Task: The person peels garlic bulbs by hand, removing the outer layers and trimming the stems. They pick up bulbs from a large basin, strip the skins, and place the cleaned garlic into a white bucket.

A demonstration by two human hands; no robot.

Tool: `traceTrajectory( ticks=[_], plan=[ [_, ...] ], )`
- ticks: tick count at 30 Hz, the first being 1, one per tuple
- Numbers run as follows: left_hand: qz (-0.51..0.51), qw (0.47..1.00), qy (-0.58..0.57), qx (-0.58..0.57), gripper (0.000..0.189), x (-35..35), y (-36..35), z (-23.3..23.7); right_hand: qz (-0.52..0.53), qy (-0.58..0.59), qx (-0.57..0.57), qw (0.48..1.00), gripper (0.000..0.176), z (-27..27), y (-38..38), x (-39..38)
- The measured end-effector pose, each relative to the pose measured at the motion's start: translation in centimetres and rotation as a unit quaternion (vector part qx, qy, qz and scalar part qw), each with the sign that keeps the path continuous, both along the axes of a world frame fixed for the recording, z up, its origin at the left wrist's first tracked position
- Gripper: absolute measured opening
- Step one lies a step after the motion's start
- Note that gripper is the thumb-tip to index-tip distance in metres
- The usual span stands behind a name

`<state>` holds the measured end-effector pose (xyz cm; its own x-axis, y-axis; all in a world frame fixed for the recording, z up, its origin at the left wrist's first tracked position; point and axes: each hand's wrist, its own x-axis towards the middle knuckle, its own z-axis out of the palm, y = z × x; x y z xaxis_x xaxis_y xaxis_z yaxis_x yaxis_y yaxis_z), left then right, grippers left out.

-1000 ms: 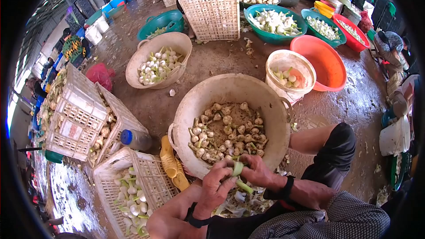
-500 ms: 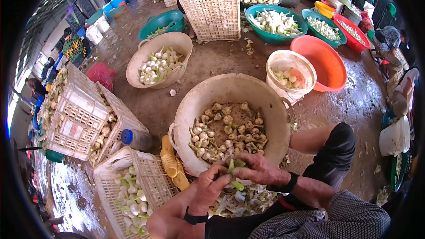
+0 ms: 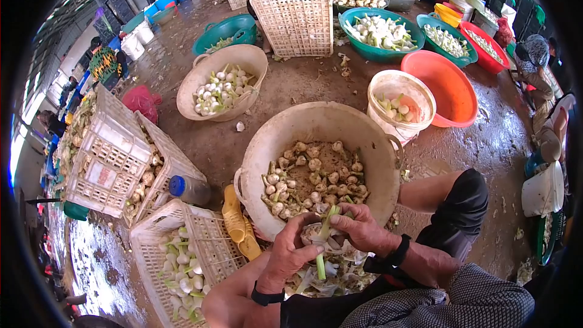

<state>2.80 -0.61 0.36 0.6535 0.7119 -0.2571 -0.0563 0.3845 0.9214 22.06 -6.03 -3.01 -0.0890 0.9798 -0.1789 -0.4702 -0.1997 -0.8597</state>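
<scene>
A garlic bulb with a green stalk (image 3: 327,226) is held between my two hands, over the near rim of a wide beige tub (image 3: 255,146). My left hand (image 3: 289,254) curls around its left side, fingers closed on the pale bulb, which is partly hidden. On the other side my right hand (image 3: 365,229) pinches the stalk with the thumb on top. Inside the tub lie several untrimmed garlic bulbs (image 3: 316,179) with dirty skins. Below my hands, a heap of peeled skins (image 3: 337,276) lies between my legs.
At my left, a white crate (image 3: 152,231) holds cleaned garlic, with yellow shoes (image 3: 234,215) and a capped jar (image 3: 189,188) beside it. A white bucket (image 3: 379,94) and an orange basin (image 3: 452,100) stand beyond the tub's right side. Other people sit along both edges.
The garlic has been turned, so its green stalk now runs upright between my hands, where it was tilted and mostly covered. My right hand has shifted slightly rightward and up.
</scene>
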Motion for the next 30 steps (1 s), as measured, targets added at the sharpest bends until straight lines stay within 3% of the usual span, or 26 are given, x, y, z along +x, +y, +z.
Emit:
traceTrajectory(
  ticks=[4,6,8,10,12,13,14,15,16,20,22,23,24,26,30],
  plan=[
    [-0.02,0.999,-0.028,-0.018,0.071,-0.4,0.1,-0.7,-0.062,0.07,-0.068,0.993,0.02,0.1,0.0,0.1],
    [-0.048,0.998,-0.047,0.019,0.071,-0.7,0.1,-1.0,-0.186,0.143,-0.144,0.961,0.013,0.5,1.6,1.1],
    [-0.048,0.997,-0.058,-0.023,0.069,-1.0,0.0,-0.4,-0.194,0.115,-0.052,0.973,0.012,-1.8,1.8,3.7],
    [-0.043,0.995,-0.086,-0.007,0.067,-0.8,0.3,0.1,-0.196,0.108,-0.05,0.973,0.019,-3.0,1.2,4.1],
    [-0.012,0.993,-0.111,-0.025,0.064,-1.0,0.2,-0.6,-0.093,-0.019,-0.168,0.981,0.018,-2.2,-0.4,3.2],
    [0.017,0.989,-0.145,-0.033,0.063,-1.2,0.2,-1.0,0.076,-0.165,-0.046,0.982,0.018,-4.8,-1.3,3.5],
    [0.046,0.982,-0.178,-0.042,0.062,-1.4,0.2,-1.2,0.238,-0.301,0.079,0.92,0.018,-7.5,-2.5,3.4],
    [0.055,0.98,-0.183,-0.048,0.061,-1.6,0.3,-0.6,0.325,-0.468,0.148,0.808,0.019,-8.3,-3.8,2.2],
    [0.057,0.981,-0.18,-0.047,0.061,-1.7,0.3,-0.4,0.394,-0.611,0.209,0.654,0.02,-8.7,-4.6,1.1],
    [0.062,0.97,-0.23,-0.041,0.06,-2.3,0.4,-0.5,0.362,-0.566,0.206,0.711,0.028,-9.3,-4.0,-0.1],
    [0.054,0.955,-0.275,-0.093,0.061,-2.2,0.6,-0.9,0.308,-0.366,0.073,0.875,0.028,-6.7,-3.0,0.2],
    [0.057,0.955,-0.275,-0.094,0.06,-2.1,0.6,-1.3,0.281,-0.321,0.051,0.903,0.024,-5.5,-2.7,0.4],
    [0.057,0.955,-0.276,-0.094,0.06,-2.1,0.5,-1.2,0.281,-0.322,0.051,0.903,0.024,-4.9,-2.5,0.5],
    [0.038,0.938,-0.312,-0.146,0.06,-2.2,0.3,-0.9,0.154,-0.218,0.055,0.962,0.022,-3.7,-2.1,0.5],
    [0.022,0.943,-0.29,-0.16,0.059,-2.5,0.1,-2.0,0.077,-0.147,0.012,0.986,0.021,-1.0,-1.2,0.8]
  ],
)
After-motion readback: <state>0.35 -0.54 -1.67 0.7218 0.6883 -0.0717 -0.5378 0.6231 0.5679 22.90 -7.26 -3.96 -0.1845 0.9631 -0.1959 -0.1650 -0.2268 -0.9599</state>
